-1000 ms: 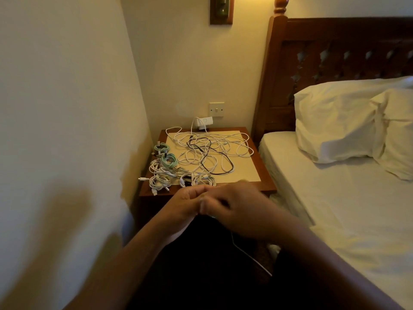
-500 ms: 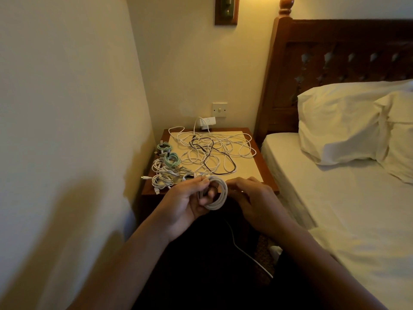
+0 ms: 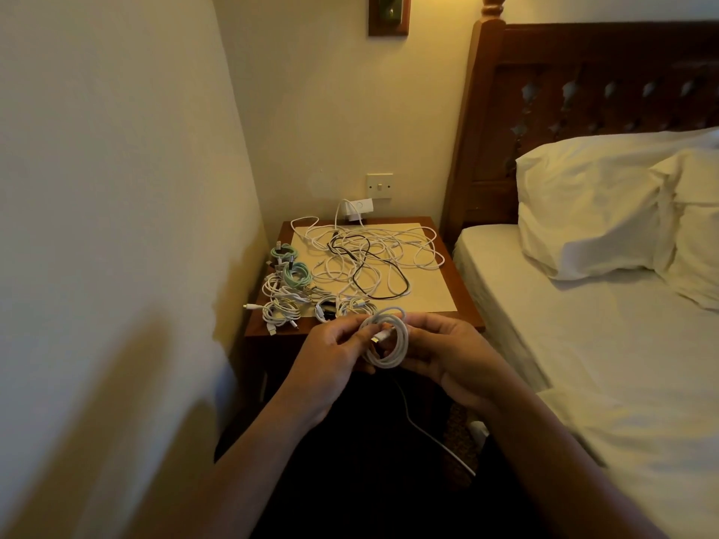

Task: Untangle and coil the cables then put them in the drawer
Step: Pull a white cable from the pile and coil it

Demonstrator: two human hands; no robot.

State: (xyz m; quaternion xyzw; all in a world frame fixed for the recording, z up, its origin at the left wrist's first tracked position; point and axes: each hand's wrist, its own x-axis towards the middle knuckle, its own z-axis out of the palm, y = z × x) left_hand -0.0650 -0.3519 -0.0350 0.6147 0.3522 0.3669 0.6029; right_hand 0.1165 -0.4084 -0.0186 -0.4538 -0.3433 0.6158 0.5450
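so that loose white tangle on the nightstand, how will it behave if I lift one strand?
Likely floppy: the white tangle lies in slack, flat loops. Probably light, since the cord is thin. One strand would likely drag its neighbours and the black cable crossing it, since the loops overlap.

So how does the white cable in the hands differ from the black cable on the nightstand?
The white cable is wound into a tight coil; the black cable sprawls in loose loops. The white cable is held up by the left hand and right hand; the black cable lies on the nightstand. Both are thin cords.
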